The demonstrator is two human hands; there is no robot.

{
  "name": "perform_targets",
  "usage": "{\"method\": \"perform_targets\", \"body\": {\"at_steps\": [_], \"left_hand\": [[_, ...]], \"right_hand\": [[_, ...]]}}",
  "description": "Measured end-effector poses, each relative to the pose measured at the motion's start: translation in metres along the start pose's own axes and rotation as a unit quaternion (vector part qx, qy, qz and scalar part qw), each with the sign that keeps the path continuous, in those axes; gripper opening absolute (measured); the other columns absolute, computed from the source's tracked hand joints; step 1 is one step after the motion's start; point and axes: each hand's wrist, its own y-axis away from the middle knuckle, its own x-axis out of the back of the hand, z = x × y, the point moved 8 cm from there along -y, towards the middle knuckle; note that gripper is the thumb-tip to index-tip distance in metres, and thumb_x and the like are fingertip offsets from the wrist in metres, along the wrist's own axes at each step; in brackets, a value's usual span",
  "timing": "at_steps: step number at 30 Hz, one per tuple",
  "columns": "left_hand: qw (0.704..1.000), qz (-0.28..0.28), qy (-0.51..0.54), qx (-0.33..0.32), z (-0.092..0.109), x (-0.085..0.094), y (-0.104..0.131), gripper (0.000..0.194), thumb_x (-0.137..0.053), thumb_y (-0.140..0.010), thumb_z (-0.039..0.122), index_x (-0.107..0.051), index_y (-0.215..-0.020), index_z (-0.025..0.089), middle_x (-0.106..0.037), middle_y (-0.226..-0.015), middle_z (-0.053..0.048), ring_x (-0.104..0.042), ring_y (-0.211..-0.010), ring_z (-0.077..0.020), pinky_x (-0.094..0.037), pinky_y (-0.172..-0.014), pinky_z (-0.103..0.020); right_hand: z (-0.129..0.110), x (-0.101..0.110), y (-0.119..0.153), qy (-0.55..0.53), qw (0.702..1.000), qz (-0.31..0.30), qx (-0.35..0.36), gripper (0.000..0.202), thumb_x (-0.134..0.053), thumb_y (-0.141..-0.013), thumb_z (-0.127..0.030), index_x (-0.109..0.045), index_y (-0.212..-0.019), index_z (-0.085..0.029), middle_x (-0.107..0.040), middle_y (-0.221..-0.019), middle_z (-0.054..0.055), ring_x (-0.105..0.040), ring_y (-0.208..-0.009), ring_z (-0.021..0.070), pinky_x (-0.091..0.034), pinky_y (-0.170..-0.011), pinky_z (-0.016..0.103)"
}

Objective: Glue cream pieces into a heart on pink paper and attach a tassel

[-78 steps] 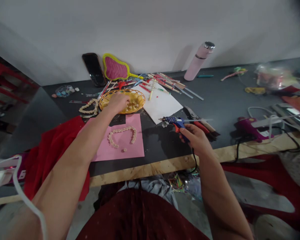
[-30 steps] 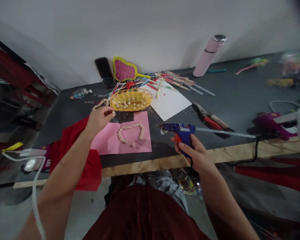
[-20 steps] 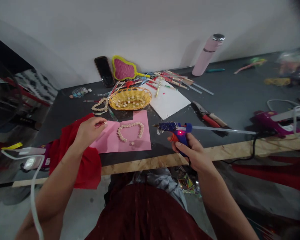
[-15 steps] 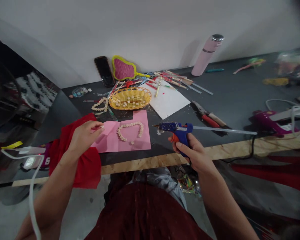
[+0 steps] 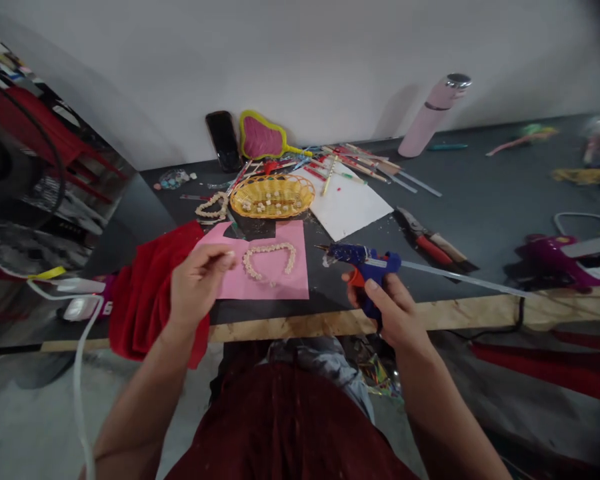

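Over the pink paper [image 5: 301, 267], the left hand [image 5: 196, 283] pinches a pale piece [image 5: 231, 253], probably light and best held by its edges; alongside, the right hand [image 5: 394, 308] grips the glue gun [image 5: 367, 259] by its handle.

Dark maroon garment [image 5: 286, 420] with creases down the front; bare forearms [image 5: 147, 393], bare left hand [image 5: 197, 283] and bare right hand [image 5: 393, 307]

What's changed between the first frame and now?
Left hand has come out of the yellow basket and back toward the wearer, to the left part of the pink paper, now pinching a small pale piece. The glue gun no longer overlaps the pliers.

Unchanged: right hand grips the gun; the bead arc lies open on the paper.
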Motion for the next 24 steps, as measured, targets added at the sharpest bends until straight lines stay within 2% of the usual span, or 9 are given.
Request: {"method": "perform_targets", "body": {"at_steps": [2,4,7,10,16,20,24], "left_hand": [[0.993,-0.068,0.088,0.049,-0.005,-0.041,0.008,0.031,-0.069,-0.078,0.038,-0.067,-0.102,0.019,-0.07,-0.081,-0.003,-0.069,-0.075,-0.0178,-0.057,-0.076,-0.034],[0.976,-0.121,0.153,0.095,-0.007,-0.074,0.016,0.03,-0.073,-0.075,0.033,-0.068,-0.101,0.019,-0.071,-0.081,-0.002,-0.069,-0.074,-0.017,-0.058,-0.075,-0.033],[0.961,-0.165,0.18,0.13,-0.006,-0.102,0.024,0.029,-0.078,-0.07,0.031,-0.069,-0.095,0.019,-0.071,-0.077,-0.001,-0.07,-0.072,-0.0161,-0.059,-0.073,-0.03],[0.959,-0.174,0.172,0.142,-0.008,-0.111,0.026,0.029,-0.078,-0.07,0.033,-0.07,-0.094,0.018,-0.072,-0.074,-0.002,-0.071,-0.072,-0.017,-0.06,-0.075,-0.031],[0.963,-0.15,0.172,0.143,-0.013,-0.114,0.025,0.034,-0.077,-0.072,0.037,-0.07,-0.099,0.018,-0.074,-0.081,-0.005,-0.072,-0.075,-0.0188,-0.061,-0.078,-0.035],[0.963,-0.148,0.176,0.143,-0.013,-0.113,0.025,0.034,-0.075,-0.074,0.036,-0.069,-0.102,0.018,-0.074,-0.082,-0.004,-0.071,-0.074,-0.0168,-0.061,-0.077,-0.032],[0.963,-0.15,0.168,0.147,-0.011,-0.113,0.026,0.029,-0.077,-0.072,0.034,-0.068,-0.094,0.018,-0.073,-0.078,-0.002,-0.071,-0.073,-0.0162,-0.06,-0.073,-0.029]], "right_hand": [[-0.01,-0.005,0.003,0.019,0.999,-0.017,0.035,0.02,-0.052,-0.093,-0.04,-0.059,-0.104,-0.025,-0.064,-0.09,0.002,-0.056,-0.066,0.011,-0.047,-0.058,0.025],[-0.019,-0.01,0.008,0.038,0.996,-0.038,0.067,0.019,-0.049,-0.095,-0.039,-0.058,-0.104,-0.025,-0.063,-0.092,0.002,-0.056,-0.067,0.0106,-0.047,-0.06,0.026],[-0.02,-0.012,0.016,0.053,0.994,-0.068,0.073,0.019,-0.045,-0.097,-0.038,-0.055,-0.106,-0.025,-0.062,-0.095,0.003,-0.054,-0.068,0.011,-0.046,-0.062,0.027],[-0.011,-0.009,0.023,0.04,0.994,-0.086,0.051,0.018,-0.044,-0.097,-0.037,-0.05,-0.111,-0.027,-0.062,-0.097,0.003,-0.053,-0.07,0.0124,-0.045,-0.062,0.028],[-0.006,-0.011,0.028,0.086,0.988,-0.116,0.055,0.018,-0.043,-0.098,-0.038,-0.05,-0.109,-0.028,-0.058,-0.094,0.003,-0.05,-0.071,0.0136,-0.044,-0.063,0.028],[-0.003,-0.013,0.027,0.091,0.988,-0.116,0.043,0.019,-0.041,-0.098,-0.037,-0.049,-0.112,-0.027,-0.058,-0.096,0.004,-0.05,-0.074,0.0144,-0.043,-0.066,0.029],[0.002,-0.016,0.026,0.074,0.989,-0.12,0.038,0.019,-0.041,-0.099,-0.037,-0.048,-0.113,-0.027,-0.059,-0.098,0.004,-0.05,-0.076,0.0147,-0.043,-0.068,0.03]]}}
